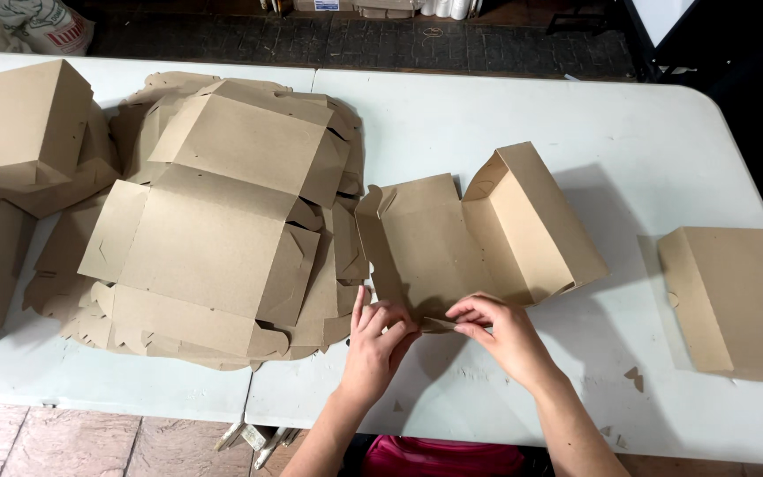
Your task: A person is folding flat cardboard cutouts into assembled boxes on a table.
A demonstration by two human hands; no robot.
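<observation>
Hands at the near edge of the tabletop [505, 106], centre-right. Left hand [374, 346] and right hand [498, 331] both pinch the near flap of a half-folded brown cardboard box [479, 234]; fingers [474, 311] narrow, closed on the cardboard edge, fingertips of the two hands near each other with a small flap between them.

Box state: right half has walls standing, open on top, nothing inside. Left half lies flat on the tabletop, corner tab at its far-left corner bent up.

Edges and room:
- Near edge: hands sit just inside it; bare white surface between the wrists and the edge, a few small cardboard scraps [633, 378] to the right of the right forearm.
- Far edge: broad bare strip behind the box, open all the way to the far-right corner.
- Right edge: finished closed box [739, 296] lies near it, well apart from the one in hand; bare gap between the two.
- Left: stack of flat die-cut box blanks [214, 230] just beside the box's left half, almost touching it. The stack straddles the seam where two tabletops meet.
- Far-left corner: pile of folded closed boxes [19, 124], some tilted, leaning on each other, touching the blank stack.

Dark tiled floor beyond the far edge.
</observation>
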